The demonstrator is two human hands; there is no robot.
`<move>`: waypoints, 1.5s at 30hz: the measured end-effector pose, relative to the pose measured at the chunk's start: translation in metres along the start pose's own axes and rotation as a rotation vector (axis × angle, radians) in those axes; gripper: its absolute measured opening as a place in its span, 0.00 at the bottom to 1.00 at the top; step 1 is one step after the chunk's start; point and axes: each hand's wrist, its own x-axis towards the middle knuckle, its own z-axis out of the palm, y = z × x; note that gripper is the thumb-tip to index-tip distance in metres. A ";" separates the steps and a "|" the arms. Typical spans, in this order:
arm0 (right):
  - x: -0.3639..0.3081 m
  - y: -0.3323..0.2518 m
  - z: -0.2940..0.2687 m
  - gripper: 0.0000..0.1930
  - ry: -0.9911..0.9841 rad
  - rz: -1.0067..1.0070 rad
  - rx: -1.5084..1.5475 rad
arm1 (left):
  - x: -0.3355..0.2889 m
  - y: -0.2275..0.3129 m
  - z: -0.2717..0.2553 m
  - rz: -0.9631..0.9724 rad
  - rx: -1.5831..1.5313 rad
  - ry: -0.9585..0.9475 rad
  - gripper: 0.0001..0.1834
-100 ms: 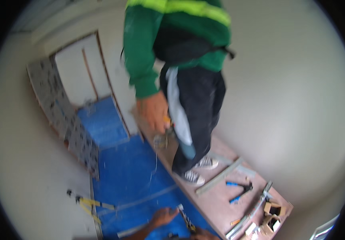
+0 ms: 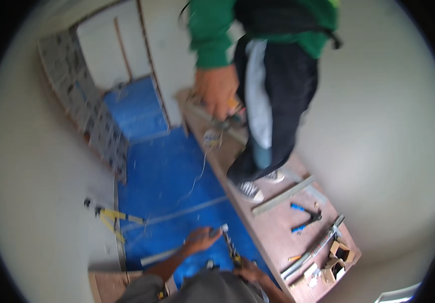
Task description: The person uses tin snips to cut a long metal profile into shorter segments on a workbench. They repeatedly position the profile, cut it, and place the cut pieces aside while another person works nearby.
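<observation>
Low in the view, my left hand [image 2: 200, 241] is closed with its fingertips at a small pale piece [image 2: 224, 228], whose kind is too blurred to make out. My right hand [image 2: 251, 271] grips the yellow-and-black end of a slim metallic tool [image 2: 232, 248]. The tool's far tip reaches up to the pale piece beside my left fingers. Both hands are over the blue floor [image 2: 169, 174]. In front of me a co-worker in a green top stands on the raised plank platform [image 2: 268, 227]. The co-worker's lowered hand [image 2: 217, 91] holds a tool with an orange part.
On the platform lie a metal channel [image 2: 284, 196], a blue-handled tool [image 2: 306, 218], metal strips [image 2: 313, 248] and opened cardboard boxes [image 2: 334, 270]. A thin pale cord [image 2: 197, 177] trails onto the floor. Yellow legs of a stand [image 2: 119, 216] are at the left wall.
My view has tipped downward, so the co-worker and platform appear higher. More of my forearms and body shows. Both hands stay at the tool and pale piece.
</observation>
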 end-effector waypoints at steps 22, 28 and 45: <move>0.011 -0.132 0.099 0.37 0.144 0.011 0.130 | -0.025 -0.086 -0.097 0.167 0.012 -0.060 0.27; 0.008 -0.126 0.115 0.45 0.183 -0.002 0.181 | -0.032 -0.085 -0.101 0.193 0.025 -0.050 0.30; 0.000 -0.120 0.126 0.45 0.242 -0.010 0.132 | -0.040 -0.077 -0.107 0.257 0.102 -0.012 0.33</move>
